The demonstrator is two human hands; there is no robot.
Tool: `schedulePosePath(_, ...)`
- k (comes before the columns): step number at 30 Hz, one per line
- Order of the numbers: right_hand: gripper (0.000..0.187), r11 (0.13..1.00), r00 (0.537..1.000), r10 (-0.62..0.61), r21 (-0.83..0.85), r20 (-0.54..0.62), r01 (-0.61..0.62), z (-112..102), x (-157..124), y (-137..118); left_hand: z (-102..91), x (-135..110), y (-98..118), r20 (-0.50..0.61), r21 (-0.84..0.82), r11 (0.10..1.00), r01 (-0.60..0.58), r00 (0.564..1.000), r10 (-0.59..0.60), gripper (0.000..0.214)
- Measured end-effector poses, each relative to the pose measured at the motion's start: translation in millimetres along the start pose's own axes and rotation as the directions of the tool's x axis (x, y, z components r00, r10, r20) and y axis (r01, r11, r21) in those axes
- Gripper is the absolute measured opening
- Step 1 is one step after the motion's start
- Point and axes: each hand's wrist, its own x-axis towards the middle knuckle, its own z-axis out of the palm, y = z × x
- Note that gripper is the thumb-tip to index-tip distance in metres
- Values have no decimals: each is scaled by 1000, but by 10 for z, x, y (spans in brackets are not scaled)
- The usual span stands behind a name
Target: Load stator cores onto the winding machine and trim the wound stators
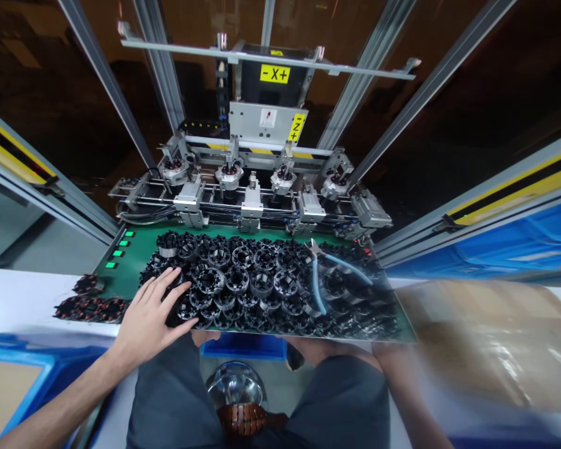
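Observation:
My left hand lies with fingers spread over the left end of a bed of ring-shaped motor stators. They have dark metal rims and black slotted inserts, and stand in close rows on a green table. The fingertips rest on or just above the nearest rings; whether they press on one I cannot tell. A pair of cutting pliers with light blue handles lies on the stators at right, jaws pointing away. My right forearm reaches up to the table's front edge, and the hand itself is hidden.
Behind the stators stands a machine with several clamping stations in a metal frame. Copper-wound stators sit at the table's left. A blurred cardboard box is at right, a blue crate at lower left. Green-lit buttons mark the left edge.

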Motion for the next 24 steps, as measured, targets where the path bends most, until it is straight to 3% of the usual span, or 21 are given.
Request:
schedulePosePath(5,19,999,997,-35,12,72,34,-115,11,-16,2,-4,3,7,-22,1000,16,1000,-16,60)
schedulePosePath(13,16,989,1000,25,143,-2,-25,-321,-41,-58,-7,0,14,4,-19,1000,14,1000,-14,60)
schedulePosePath(24,20,998,998,-49,50,49,47,-261,-12,-34,-23,6,21,3,-35,999,27,1000,-27,58)
